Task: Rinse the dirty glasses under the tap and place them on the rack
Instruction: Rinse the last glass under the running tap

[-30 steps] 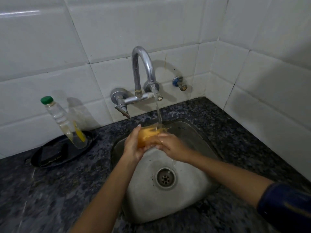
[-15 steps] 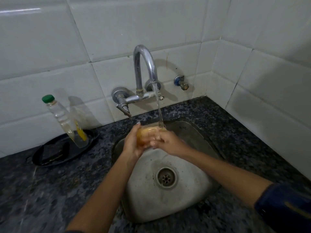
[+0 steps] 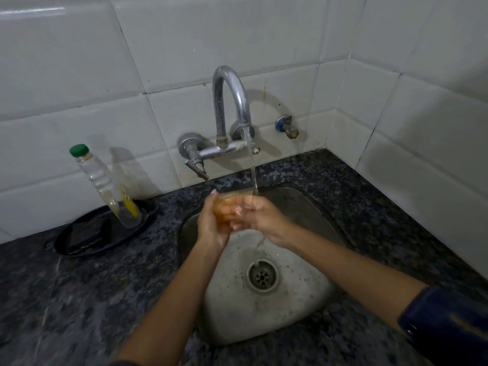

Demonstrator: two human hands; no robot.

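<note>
Head view: both hands are rinsing a glass [image 3: 224,208] under the tap [image 3: 232,101].
Left hand [image 3: 211,225] is gripping the glass; right hand [image 3: 260,220], fingers curled on it, is rubbing. Best keeping the rim turning under the stream.

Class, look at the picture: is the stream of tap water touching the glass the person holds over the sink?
Touching. The head view shows the water stream falling from the tap and meeting the rim of the glass, on its right side.
</note>
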